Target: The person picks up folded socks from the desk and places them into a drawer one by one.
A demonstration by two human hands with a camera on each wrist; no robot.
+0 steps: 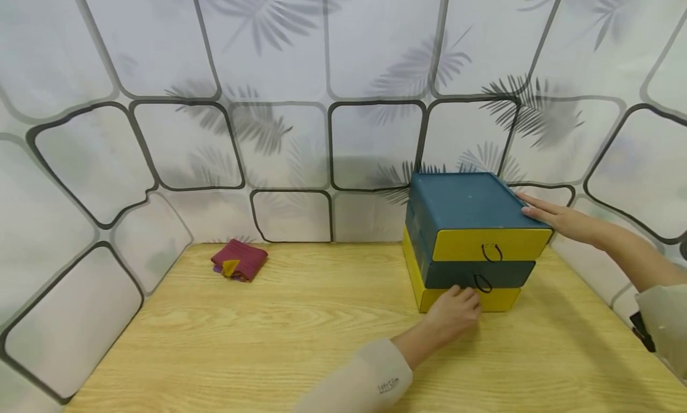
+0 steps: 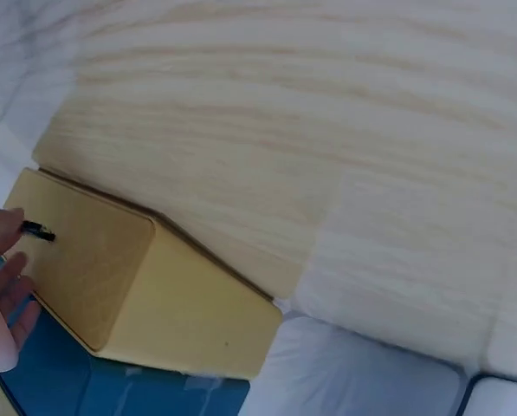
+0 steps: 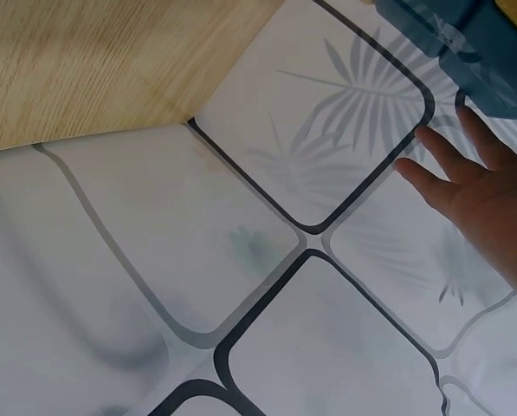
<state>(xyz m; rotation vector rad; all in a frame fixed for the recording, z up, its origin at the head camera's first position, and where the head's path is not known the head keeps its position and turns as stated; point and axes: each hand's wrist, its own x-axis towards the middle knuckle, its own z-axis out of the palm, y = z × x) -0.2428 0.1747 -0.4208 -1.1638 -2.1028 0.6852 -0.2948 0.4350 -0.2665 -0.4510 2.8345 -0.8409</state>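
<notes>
From the head view we see a drawer box point(image 1: 468, 237) standing at the right rear of the wooden tabletop point(image 1: 300, 335), against the leaf-print curtain point(image 1: 268, 103). It stacks teal and yellow: a teal top, a yellow drawer with a black loop pull point(image 1: 491, 252), a teal drawer with a second loop point(image 1: 482, 283), and a yellow drawer at the bottom. Our left hand point(image 1: 455, 311) sits at the bottom drawer's front, fingers curled under the lower loop; whether they actually pinch anything we cannot tell. Our right hand point(image 1: 558, 219) lies flat on the top's right edge, fingers straight, steadying. We judge the box light, stiff board with a matte, slightly grippy skin; it may slide on the smooth wood, so a loop is the place to pull while the top is held down. A folded maroon cloth point(image 1: 238, 260) lies well apart to the left

The left wrist view shows the yellow drawer point(image 2: 145, 295), square-cornered and faintly textured, with our fingers point(image 2: 7, 299) beside a black pull point(image 2: 38, 231)

The right wrist view shows straight, spread fingers point(image 3: 453, 160) reaching the teal corner point(image 3: 466, 52)
</notes>
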